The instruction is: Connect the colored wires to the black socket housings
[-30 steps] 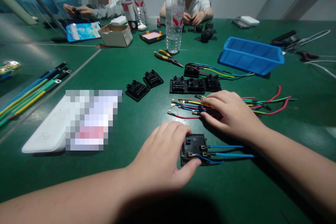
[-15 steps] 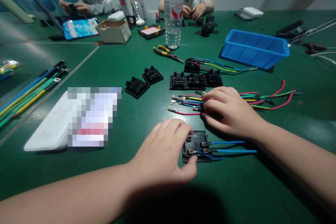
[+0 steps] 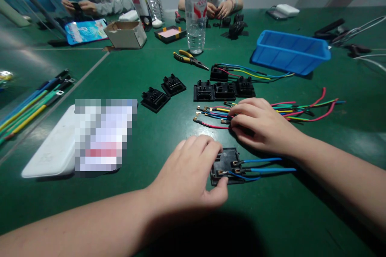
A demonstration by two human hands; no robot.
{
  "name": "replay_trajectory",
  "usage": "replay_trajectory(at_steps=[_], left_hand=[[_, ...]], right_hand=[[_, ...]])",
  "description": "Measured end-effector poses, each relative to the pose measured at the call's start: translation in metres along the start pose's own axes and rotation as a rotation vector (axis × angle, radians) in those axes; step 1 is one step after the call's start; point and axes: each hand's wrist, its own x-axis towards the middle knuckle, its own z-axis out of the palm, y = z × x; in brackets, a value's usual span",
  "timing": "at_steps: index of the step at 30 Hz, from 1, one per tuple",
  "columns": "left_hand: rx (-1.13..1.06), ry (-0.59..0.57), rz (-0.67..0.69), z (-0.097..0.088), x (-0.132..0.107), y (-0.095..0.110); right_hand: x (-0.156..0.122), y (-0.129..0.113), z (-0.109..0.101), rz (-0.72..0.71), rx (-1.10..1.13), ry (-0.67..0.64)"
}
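A black plastic socket module [image 3: 229, 160] lies back-up on the table, with several blue wires [image 3: 265, 170] plugged into its metal terminals and running right. My left hand [image 3: 196, 170] grips its left side, thumb at the near edge and fingers over the far edge. Beyond it, my right hand [image 3: 256, 124] rests with curled fingers on a bundle of coloured wires [image 3: 301, 112]; the fingertips are partly hidden. Crimped brass terminals show at the left ends of these wires. Several more black modules [image 3: 224, 91] stand in a row behind the bundle, and two others [image 3: 156, 99] sit further left.
Yellow-handled pliers [image 3: 190, 60] and a water bottle [image 3: 196, 20] are behind the modules. A blue bin [image 3: 291, 54] stands back right, a cardboard box [image 3: 126, 35] back left. On the left lie a white power bank [image 3: 51, 144] and thicker cables [image 3: 33, 104]. Two people sit opposite.
The view has shifted slightly. My left hand keeps its grip on the module, and my right hand stays over the wire bundle with almost no movement.
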Motion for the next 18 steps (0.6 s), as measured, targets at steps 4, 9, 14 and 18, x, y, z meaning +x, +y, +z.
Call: replay_trajectory(at_steps=[4,9,14,18], left_hand=[[-0.005,-0.02,-0.014,-0.0016,-0.0004,0.0011],[-0.014,-0.019,-0.022,-0.0028,-0.0014,0.0018],[-0.018,-0.013,-0.015,-0.0011,-0.0018,0.0014],[-0.034,-0.019,-0.014,-0.0009,-0.0005,0.0004]], right_hand=[[-0.0003,0.0012,0.0029,-0.016,-0.011,0.029],[0.0,0.0016,0.0062,-0.006,-0.019,0.079],[-0.0009,0.0019,0.0099,0.021,-0.02,0.139],[-0.002,0.0025,0.0097,0.067,-0.027,0.11]])
